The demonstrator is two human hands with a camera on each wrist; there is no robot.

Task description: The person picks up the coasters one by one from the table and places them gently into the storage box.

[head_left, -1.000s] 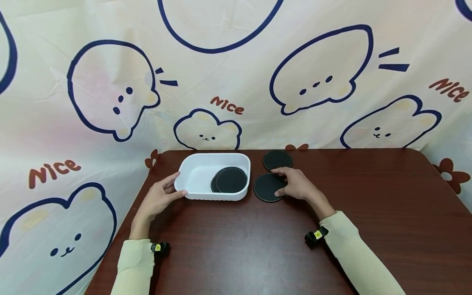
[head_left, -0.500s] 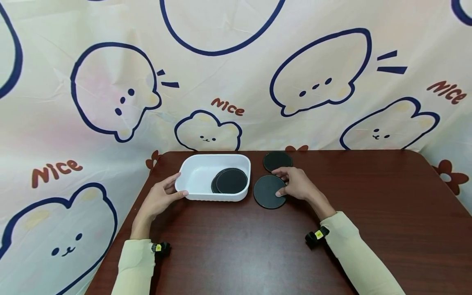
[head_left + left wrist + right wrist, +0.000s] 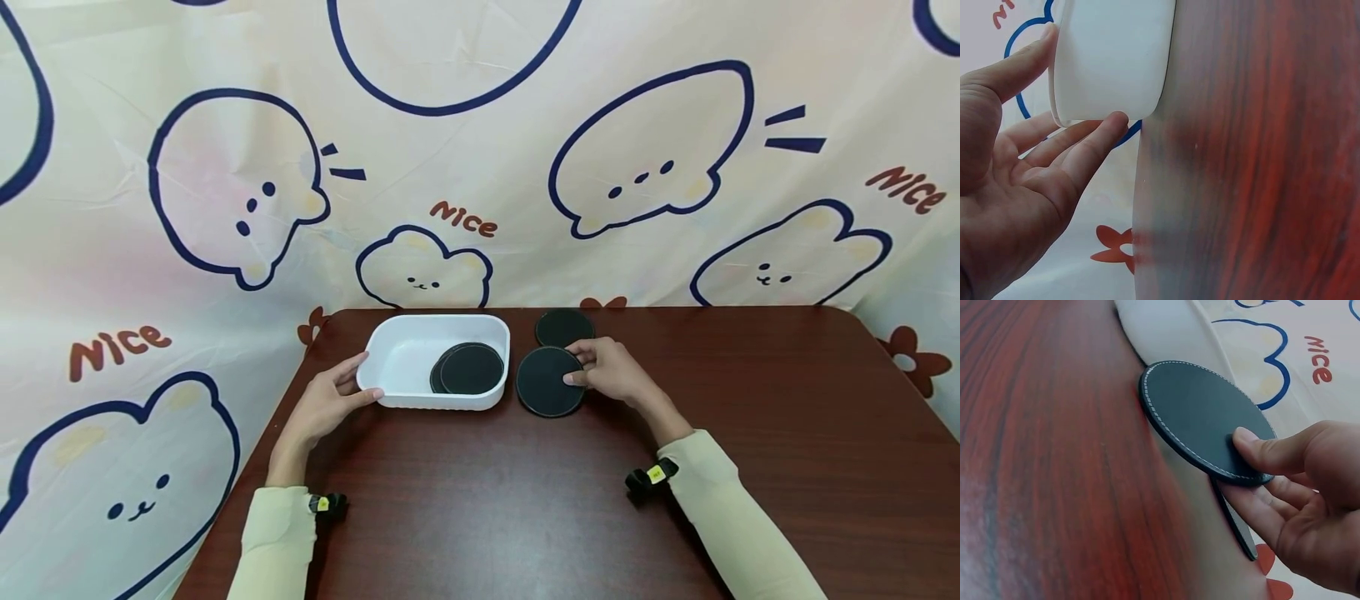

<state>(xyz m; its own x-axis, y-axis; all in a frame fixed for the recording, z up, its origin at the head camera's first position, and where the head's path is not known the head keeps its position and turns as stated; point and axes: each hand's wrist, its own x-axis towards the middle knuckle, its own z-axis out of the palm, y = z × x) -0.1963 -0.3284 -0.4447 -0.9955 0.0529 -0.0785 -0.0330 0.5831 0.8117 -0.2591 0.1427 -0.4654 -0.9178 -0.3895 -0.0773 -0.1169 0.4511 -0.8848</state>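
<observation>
In the head view, a white plastic basin (image 3: pixel 397 367) sits at the back left of the table, with black round coasters (image 3: pixel 471 368) overlapping at its right end. My left hand (image 3: pixel 322 412) holds the basin's left end; the left wrist view has the thumb at the rim and fingertips against the end wall. Just right of the basin, my right hand (image 3: pixel 615 371) pinches a black coaster (image 3: pixel 1197 419) with pale edge stitching, thumb on top and fingers beneath. It appears lifted and tilted off the table. Another black coaster (image 3: pixel 564 325) lies behind it, partly covered.
The dark brown wooden table (image 3: pixel 480 508) stretches toward me and to the right. Behind it hangs a patterned cloth (image 3: pixel 525 167), right along the table's back edge.
The coaster under my right hand has come up off the table, first tilting, now held between thumb and fingers. My right hand has shifted slightly right and up. My left hand stays at the basin.
</observation>
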